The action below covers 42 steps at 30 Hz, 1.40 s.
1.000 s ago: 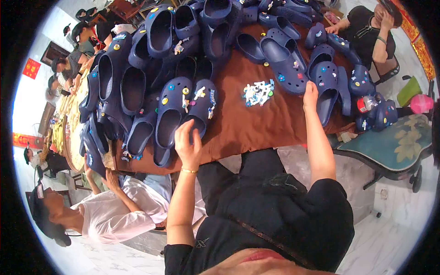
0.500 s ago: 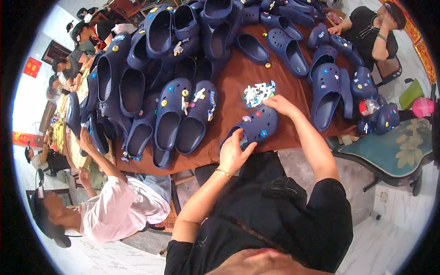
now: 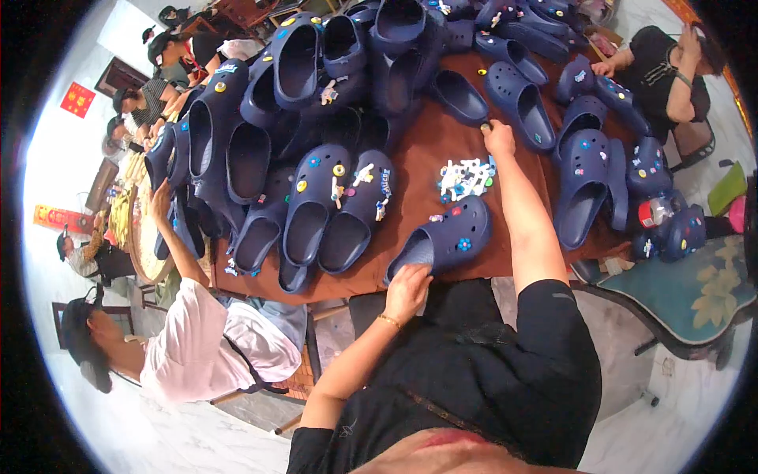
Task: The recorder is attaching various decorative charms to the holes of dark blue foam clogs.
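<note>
Partly decorated, the navy clog [image 3: 452, 237] lies by the table's [image 3: 410, 186] near edge, heel grasped by the left hand [image 3: 408, 291], several holes bare; the right hand [image 3: 499, 141] meets a small charm [image 3: 485, 126], grip unclear.

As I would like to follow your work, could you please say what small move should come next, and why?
The right hand should probably bring the small yellowish charm at its fingertips toward the navy clog near the table edge: the left hand holds that clog's heel, and its toe shows bare holes.
</note>
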Available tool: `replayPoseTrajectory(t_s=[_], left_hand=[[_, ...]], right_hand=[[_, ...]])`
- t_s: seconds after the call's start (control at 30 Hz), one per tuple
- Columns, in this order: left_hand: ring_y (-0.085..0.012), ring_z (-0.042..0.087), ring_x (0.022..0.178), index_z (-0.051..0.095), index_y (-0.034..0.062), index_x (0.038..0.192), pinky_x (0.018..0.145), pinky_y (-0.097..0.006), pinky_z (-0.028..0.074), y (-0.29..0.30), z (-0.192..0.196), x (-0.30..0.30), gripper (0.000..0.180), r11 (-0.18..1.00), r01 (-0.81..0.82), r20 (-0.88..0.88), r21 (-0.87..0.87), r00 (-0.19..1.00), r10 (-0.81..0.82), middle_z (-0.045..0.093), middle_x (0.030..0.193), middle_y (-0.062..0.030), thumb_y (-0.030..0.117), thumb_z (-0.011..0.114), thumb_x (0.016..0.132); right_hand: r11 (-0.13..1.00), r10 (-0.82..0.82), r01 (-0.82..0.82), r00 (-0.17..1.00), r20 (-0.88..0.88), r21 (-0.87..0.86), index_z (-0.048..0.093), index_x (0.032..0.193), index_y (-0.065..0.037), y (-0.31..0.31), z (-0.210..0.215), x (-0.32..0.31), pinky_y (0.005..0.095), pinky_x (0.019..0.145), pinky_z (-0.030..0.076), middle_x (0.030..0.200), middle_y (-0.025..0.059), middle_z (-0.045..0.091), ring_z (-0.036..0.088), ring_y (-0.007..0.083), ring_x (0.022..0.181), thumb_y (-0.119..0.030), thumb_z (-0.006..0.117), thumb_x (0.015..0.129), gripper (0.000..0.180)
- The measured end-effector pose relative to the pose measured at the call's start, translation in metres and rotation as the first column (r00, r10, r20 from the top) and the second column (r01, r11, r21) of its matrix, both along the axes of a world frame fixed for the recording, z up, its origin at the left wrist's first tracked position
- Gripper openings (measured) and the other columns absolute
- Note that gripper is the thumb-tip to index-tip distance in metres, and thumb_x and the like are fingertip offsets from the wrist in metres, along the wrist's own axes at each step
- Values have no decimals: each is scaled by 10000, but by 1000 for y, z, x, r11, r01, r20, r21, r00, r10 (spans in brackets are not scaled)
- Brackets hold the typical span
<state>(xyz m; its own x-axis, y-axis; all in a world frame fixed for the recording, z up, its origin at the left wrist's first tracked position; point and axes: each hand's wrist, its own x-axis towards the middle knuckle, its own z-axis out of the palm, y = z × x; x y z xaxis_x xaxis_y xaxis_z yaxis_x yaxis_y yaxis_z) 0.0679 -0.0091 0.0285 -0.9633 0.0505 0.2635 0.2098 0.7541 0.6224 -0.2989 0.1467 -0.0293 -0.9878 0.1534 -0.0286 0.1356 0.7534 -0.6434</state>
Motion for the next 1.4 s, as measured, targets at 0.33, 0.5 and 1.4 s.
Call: replayPoseTrajectory(t_s=[0.33, 0.5, 1.4], left_hand=[[-343, 544, 883, 577, -8, 934, 769, -391, 440, -13, -8, 24, 226, 981, -163, 87, -106, 981, 173, 593, 931, -171, 144, 612, 771], [-387, 516, 916, 536, -31, 1012, 804, -417, 416, -10, -13, 20, 263, 976, -216, 217, 18, 954, 207, 566, 960, -213, 116, 511, 795], [-349, 531, 822, 513, 12, 854, 706, -432, 451, -4, -38, -9, 150, 986, -120, 77, -114, 989, 129, 534, 840, -167, 66, 553, 720]], right_hand=[[577, 36, 93, 990, 138, -812, 572, 883, -16, 25, -15, 1, 300, 581, 444, 746, 94, 553, 544, 165, 637, -151, 563, 781, 170], [-413, 437, 270, 897, 71, -870, 567, 913, -36, 41, 17, 53, 270, 526, 366, 739, 76, 506, 428, 158, 577, -111, 538, 741, 190], [589, 745, -678, 666, -30, -440, 613, 776, -38, -11, 25, 193, 271, 541, 443, 641, 39, 582, 549, 124, 575, -96, 650, 715, 92]])
